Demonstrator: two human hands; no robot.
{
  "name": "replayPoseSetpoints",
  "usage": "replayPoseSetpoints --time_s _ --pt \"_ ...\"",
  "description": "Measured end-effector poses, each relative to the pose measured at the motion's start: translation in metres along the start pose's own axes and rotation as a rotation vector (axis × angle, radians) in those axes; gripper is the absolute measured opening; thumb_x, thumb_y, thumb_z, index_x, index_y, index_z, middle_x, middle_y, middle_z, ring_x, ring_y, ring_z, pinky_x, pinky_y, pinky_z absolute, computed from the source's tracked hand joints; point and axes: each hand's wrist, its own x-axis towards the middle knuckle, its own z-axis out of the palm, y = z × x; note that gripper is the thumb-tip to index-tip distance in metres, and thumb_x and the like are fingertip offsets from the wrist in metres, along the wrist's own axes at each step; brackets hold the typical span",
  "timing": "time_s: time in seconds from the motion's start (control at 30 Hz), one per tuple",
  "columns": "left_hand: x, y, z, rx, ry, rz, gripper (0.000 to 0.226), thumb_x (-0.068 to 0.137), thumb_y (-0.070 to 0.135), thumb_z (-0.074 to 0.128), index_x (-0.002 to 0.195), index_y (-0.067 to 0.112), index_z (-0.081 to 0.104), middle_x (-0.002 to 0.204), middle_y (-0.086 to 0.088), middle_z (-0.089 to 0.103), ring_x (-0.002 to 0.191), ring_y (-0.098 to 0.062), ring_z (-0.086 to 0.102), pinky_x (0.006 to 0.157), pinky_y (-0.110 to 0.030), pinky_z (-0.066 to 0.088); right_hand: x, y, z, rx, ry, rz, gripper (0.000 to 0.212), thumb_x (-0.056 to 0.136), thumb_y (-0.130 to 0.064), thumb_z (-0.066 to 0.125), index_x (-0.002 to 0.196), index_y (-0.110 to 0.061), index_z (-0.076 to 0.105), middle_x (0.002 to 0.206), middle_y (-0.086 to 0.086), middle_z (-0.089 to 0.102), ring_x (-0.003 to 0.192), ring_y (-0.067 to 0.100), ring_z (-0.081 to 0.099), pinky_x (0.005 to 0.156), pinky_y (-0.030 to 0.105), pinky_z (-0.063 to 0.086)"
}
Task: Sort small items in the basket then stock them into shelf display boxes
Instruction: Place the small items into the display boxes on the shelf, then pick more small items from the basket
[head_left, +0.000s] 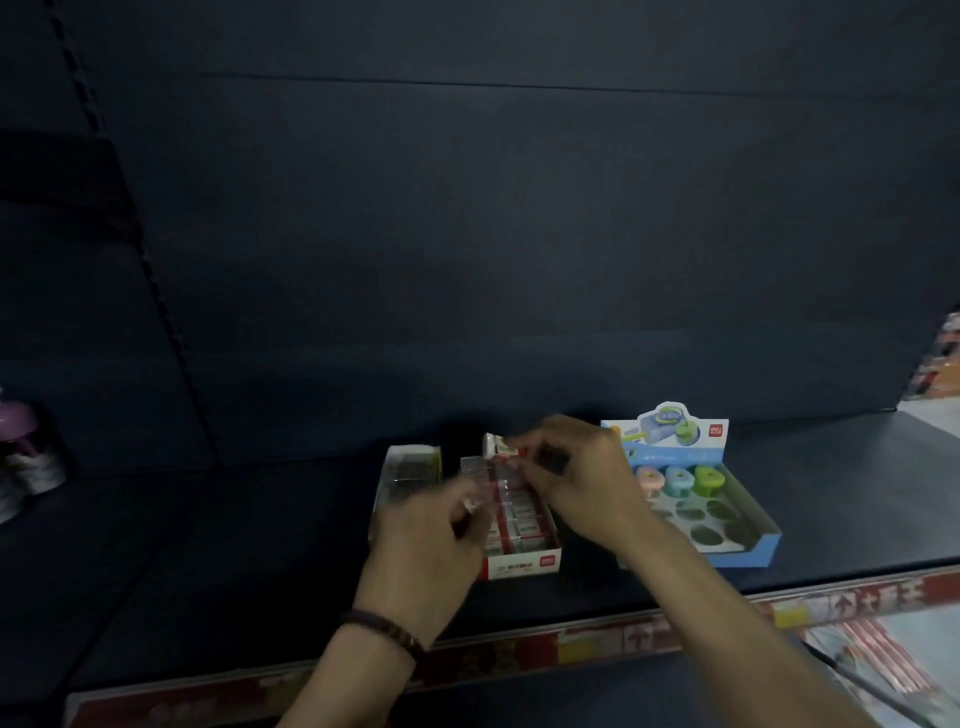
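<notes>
Okay, thumb and forefinger of my right hand (582, 478) are clamped on a small wrapped eraser (500, 446), held just above the back of the red-and-white display box (524, 564). My left hand (431, 540) hovers over that box's front-left, fingers curled and blurred; I can't tell if they hold anything. There's a beaded bracelet (384, 626) on that wrist. A pale box (408, 467) touches the left side, and a blue sharpener box (748, 551) stands near on the right, all on the dark shelf (260, 545).

On the dark metal shelf (260, 545) a red-and-white cardboard display box (524, 564) stands between a clear plastic box (405, 467) just left and a blue cardboard display box (748, 551) to the right. Three plastic sharpeners (680, 478) sit in its back row.
</notes>
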Motion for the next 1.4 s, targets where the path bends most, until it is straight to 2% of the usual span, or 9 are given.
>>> replayPoseSetpoints --time_s 0.07,0.23,0.43,0.77,0.9,1.03,1.17,1.27,1.4 --pt "-0.008 -0.007 0.008 0.185 -0.05 0.046 0.013 0.103 0.044 0.06 0.112 0.042 0.069 0.102 0.021 0.062 0.088 0.008 0.059 0.073 -0.006 0.047 0.001 0.013 0.007 -0.072 -0.09 -0.013 0.016 0.086 -0.014 0.087 0.101 -0.019 0.082 0.089 -0.024 0.063 0.08 -0.006 0.061 0.077 0.008 0.042" --pt "-0.017 -0.016 0.021 0.217 -0.093 0.07 0.023 0.106 0.041 0.054 0.12 0.037 0.072 0.119 0.019 0.052 0.104 -0.001 0.057 0.09 -0.021 0.051 0.004 0.025 0.034 -0.198 -0.321 -0.09 0.012 0.092 -0.018 0.079 0.104 -0.019 0.082 0.106 -0.005 0.077 0.096 0.011 0.071 0.091 0.024 0.054" --pt "-0.017 -0.017 0.022 0.295 -0.092 0.066 0.027 0.11 0.035 0.043 0.115 0.031 0.069 0.109 0.016 0.046 0.097 -0.006 0.055 0.075 -0.026 0.046 0.01 0.023 0.049 -0.359 -0.497 -0.045 0.018 0.084 -0.011 0.065 0.09 -0.021 0.078 0.105 0.003 0.075 0.099 0.03 0.071 0.082 0.04 0.058" --pt "-0.018 -0.019 0.027 0.295 -0.042 0.096 0.027 0.108 0.037 0.046 0.113 0.032 0.072 0.106 0.016 0.045 0.09 -0.005 0.053 0.072 -0.024 0.041 0.018 0.007 0.031 -0.361 -0.561 0.081 0.039 0.092 -0.007 0.063 0.113 -0.033 0.082 0.121 -0.01 0.078 0.113 0.016 0.071 0.097 0.032 0.057" --pt "-0.029 -0.02 0.036 0.192 0.078 0.133 0.018 0.103 0.033 0.055 0.117 0.04 0.063 0.127 0.02 0.046 0.096 -0.007 0.062 0.075 -0.027 0.057 -0.004 0.002 -0.008 -0.236 -0.279 0.221 0.037 0.091 -0.006 0.065 0.111 -0.033 0.083 0.109 -0.014 0.081 0.102 0.009 0.074 0.095 0.025 0.055" --pt "-0.048 -0.004 0.063 0.05 0.06 0.317 0.02 0.094 0.03 0.067 0.11 0.04 0.06 0.117 0.013 0.054 0.08 -0.015 0.064 0.056 -0.035 0.059 -0.068 -0.004 -0.048 -0.114 -0.026 0.331 0.032 0.089 -0.004 0.066 0.103 -0.027 0.084 0.092 -0.017 0.08 0.088 -0.002 0.07 0.081 0.009 0.048" --pt "-0.075 0.024 0.122 0.006 -0.167 0.536 0.0 0.102 0.04 0.056 0.102 0.039 0.056 0.104 0.013 0.054 0.068 -0.014 0.059 0.05 -0.035 0.053 -0.16 -0.002 -0.092 -0.166 0.107 0.493 0.023 0.092 -0.008 0.071 0.099 -0.027 0.083 0.095 -0.023 0.077 0.086 -0.006 0.07 0.077 0.009 0.05" --pt "-0.107 0.04 0.187 0.062 -0.41 0.643 0.015 0.098 0.048 0.046 0.099 0.035 0.054 0.101 0.01 0.053 0.068 -0.019 0.062 0.048 -0.038 0.052 -0.262 -0.008 -0.116 -0.254 0.153 0.776 0.023 0.093 -0.008 0.076 0.104 -0.028 0.082 0.098 -0.022 0.078 0.092 -0.004 0.07 0.079 0.007 0.048" --pt "-0.172 0.063 0.254 0.109 -0.775 0.842 0.017 0.102 0.044 0.048 0.115 0.036 0.055 0.119 0.014 0.053 0.093 -0.02 0.065 0.069 -0.036 0.051 -0.405 -0.037 -0.134 -0.301 0.227 1.173 0.021 0.094 -0.011 0.075 0.103 -0.027 0.084 0.091 -0.021 0.078 0.083 -0.005 0.07 0.077 0.009 0.048"
